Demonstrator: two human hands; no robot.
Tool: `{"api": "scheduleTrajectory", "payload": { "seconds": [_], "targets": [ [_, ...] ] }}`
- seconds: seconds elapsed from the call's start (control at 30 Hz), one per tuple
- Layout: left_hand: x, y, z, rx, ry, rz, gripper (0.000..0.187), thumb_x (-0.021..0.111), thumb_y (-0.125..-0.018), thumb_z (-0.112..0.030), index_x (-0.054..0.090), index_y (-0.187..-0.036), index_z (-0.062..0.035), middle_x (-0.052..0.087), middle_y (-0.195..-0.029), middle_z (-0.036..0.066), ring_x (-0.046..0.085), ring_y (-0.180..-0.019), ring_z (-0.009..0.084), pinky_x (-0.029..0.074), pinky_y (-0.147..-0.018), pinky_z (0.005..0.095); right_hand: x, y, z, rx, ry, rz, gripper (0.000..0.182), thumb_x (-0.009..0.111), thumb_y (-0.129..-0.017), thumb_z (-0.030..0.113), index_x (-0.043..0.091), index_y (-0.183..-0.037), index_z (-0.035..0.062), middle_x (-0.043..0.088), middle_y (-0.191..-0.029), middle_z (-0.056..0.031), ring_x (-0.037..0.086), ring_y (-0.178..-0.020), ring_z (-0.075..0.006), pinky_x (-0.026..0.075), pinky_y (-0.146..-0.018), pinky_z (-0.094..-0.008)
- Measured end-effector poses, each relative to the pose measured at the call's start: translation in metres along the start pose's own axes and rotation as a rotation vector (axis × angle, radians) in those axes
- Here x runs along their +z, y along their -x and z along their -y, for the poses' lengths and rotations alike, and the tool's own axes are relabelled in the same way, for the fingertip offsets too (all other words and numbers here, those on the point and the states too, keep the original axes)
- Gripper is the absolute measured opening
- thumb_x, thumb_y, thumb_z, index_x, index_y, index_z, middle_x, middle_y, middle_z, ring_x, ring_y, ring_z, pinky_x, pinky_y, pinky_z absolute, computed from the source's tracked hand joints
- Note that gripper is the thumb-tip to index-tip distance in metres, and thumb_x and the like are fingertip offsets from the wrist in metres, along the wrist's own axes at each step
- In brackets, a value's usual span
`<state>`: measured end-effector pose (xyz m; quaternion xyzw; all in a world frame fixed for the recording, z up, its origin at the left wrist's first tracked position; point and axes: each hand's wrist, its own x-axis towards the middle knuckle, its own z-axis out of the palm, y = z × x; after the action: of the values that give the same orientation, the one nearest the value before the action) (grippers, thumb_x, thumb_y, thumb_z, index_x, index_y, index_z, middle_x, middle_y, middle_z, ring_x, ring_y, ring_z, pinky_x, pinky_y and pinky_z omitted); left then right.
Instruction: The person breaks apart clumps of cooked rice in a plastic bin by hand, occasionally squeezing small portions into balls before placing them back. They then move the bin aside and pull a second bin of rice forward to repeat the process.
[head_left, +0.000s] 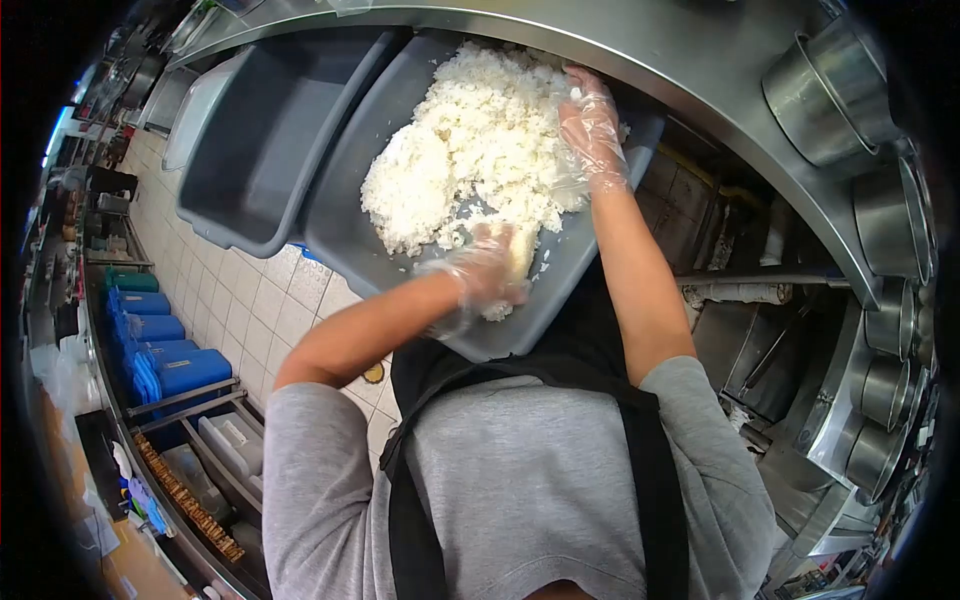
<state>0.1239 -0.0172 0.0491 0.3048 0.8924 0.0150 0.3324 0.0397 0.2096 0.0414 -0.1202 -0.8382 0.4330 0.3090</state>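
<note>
A large heap of cooked white rice (480, 130) lies in a grey plastic tub (345, 215) in front of me. My left hand (485, 268), in a clear plastic glove, is down in the near part of the rice. Motion smears its fingers, and a pale blurred streak of rice shows beside them. At the tub's right side, my right hand (592, 125), also gloved, reaches to the far edge of the heap. Its fingers are bent, with some rice between them and the thumb. Loose grains stick to the tub floor around the heap.
A second grey tub (265, 130) stands against the left side of the first. A steel shelf (620, 45) curves across the far side, with metal pots (830, 95) at right. Blue lidded bins (190, 375) line the left, beyond the tiled floor (270, 300).
</note>
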Motion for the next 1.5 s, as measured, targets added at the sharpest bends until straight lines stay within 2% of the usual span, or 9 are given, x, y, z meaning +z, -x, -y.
{"api": "scheduleTrajectory", "payload": {
  "seconds": [0.13, 0.2, 0.23, 0.4, 0.47, 0.63, 0.8, 1.1, 1.5],
  "targets": [
    [0.023, -0.04, -0.002, 0.107, 0.223, -0.176, 0.097, 0.074, -0.065, -0.027, 0.022, -0.143, -0.0017, 0.05, -0.123, 0.031, 0.049, -0.118, 0.0356, 0.038, -0.102, 0.0369, 0.019, -0.014, -0.034, -0.057, -0.05, -0.066, 0.052, 0.056, -0.07, 0.001, 0.053, -0.122, 0.0103, 0.061, -0.112, -0.0133, 0.058, -0.105, -0.0239, 0.044, -0.09, -0.0319],
    [0.019, -0.053, 0.008, 0.156, 0.77, 0.103, 0.087, 0.073, -0.066, -0.029, 0.034, -0.14, -0.0035, 0.025, -0.144, 0.03, 0.045, -0.121, 0.0303, 0.035, -0.102, 0.0361, 0.022, -0.014, -0.033, -0.045, -0.143, -0.059, 0.05, 0.056, -0.07, 0.002, 0.054, -0.12, 0.0103, 0.061, -0.111, -0.0121, 0.058, -0.104, -0.0226, 0.044, -0.088, -0.0311],
    [0.029, -0.059, 0.015, 0.311, 0.762, 0.044, 0.055, 0.067, -0.074, -0.025, 0.055, -0.124, -0.0053, 0.043, -0.132, 0.029, 0.042, -0.123, 0.0261, 0.031, -0.103, 0.0326, 0.01, -0.005, -0.013, 0.004, -0.076, -0.045, 0.046, 0.057, -0.072, 0.002, 0.056, -0.117, 0.0087, 0.062, -0.108, -0.0107, 0.06, -0.098, -0.0214, 0.046, -0.084, -0.0299],
    [0.001, -0.045, 0.03, 0.939, 0.44, -0.281, 0.027, 0.053, -0.081, 0.0, 0.063, -0.107, -0.0031, 0.059, -0.113, 0.019, 0.053, -0.112, 0.0245, 0.038, -0.098, 0.0306, 0.004, -0.001, -0.018, 0.116, -0.169, 0.157, 0.036, 0.061, -0.077, 0.014, 0.059, -0.112, 0.0089, 0.064, -0.102, -0.0125, 0.063, -0.092, -0.0241, 0.05, -0.078, -0.0335],
    [0.005, -0.07, 0.035, 0.364, 1.753, 0.134, 0.031, 0.055, -0.082, 0.001, 0.058, -0.112, -0.0021, 0.06, -0.11, 0.014, 0.061, -0.097, 0.0222, 0.05, -0.085, 0.0298, 0.004, -0.002, -0.01, 0.35, -0.505, 0.304, 0.027, 0.063, -0.086, 0.015, 0.06, -0.11, 0.0034, 0.065, -0.092, -0.0046, 0.063, -0.066, -0.0152, 0.051, -0.062, -0.028],
    [-0.061, -0.041, 0.045, 0.566, 2.029, -0.243, 0.057, 0.064, -0.084, -0.01, 0.035, -0.133, -0.0053, 0.056, -0.114, 0.011, 0.061, -0.097, 0.0218, 0.056, -0.079, 0.0357, -0.006, 0.012, 0.029, 0.553, -0.88, 0.605, 0.052, 0.068, -0.084, 0.021, 0.047, -0.129, 0.0055, 0.057, -0.118, -0.0104, 0.063, -0.093, -0.0177, 0.052, -0.072, -0.0295],
    [-0.082, -0.054, 0.049, 0.532, 2.023, -0.349, 0.06, 0.068, -0.084, -0.021, 0.036, -0.133, -0.0067, 0.053, -0.12, 0.009, 0.052, -0.113, 0.0217, 0.049, -0.091, 0.0399, 0.029, 0.03, 0.074, 0.045, -0.617, 0.68, 0.077, 0.072, -0.071, 0.014, 0.034, -0.138, 0.0042, 0.052, -0.125, -0.0133, 0.048, -0.118, -0.0238, 0.045, -0.093, -0.0349],
    [-0.085, -0.056, 0.062, 0.465, 1.618, -0.442, 0.05, 0.07, -0.082, -0.022, 0.05, -0.123, -0.0022, 0.057, -0.117, 0.01, 0.053, -0.105, 0.019, 0.04, -0.094, 0.032, 0.044, 0.039, 0.083, 0.099, -0.028, 0.482, 0.065, 0.063, -0.077, 0.024, 0.038, -0.135, 0.0052, 0.065, -0.098, -0.021, 0.064, -0.092, -0.033, 0.05, -0.08, -0.0384],
    [-0.085, -0.052, 0.065, 0.295, 2.026, -0.326, 0.055, 0.072, -0.081, -0.025, 0.05, -0.124, 0.0006, 0.057, -0.119, 0.011, 0.054, -0.11, 0.0203, 0.04, -0.096, 0.0296, 0.035, 0.036, 0.065, -0.055, 0.226, 0.398, 0.042, 0.066, -0.075, 0.029, 0.064, -0.109, 0.0061, 0.066, -0.088, -0.0197, 0.064, -0.082, -0.0342, 0.05, -0.074, -0.0382]
  ]
}}
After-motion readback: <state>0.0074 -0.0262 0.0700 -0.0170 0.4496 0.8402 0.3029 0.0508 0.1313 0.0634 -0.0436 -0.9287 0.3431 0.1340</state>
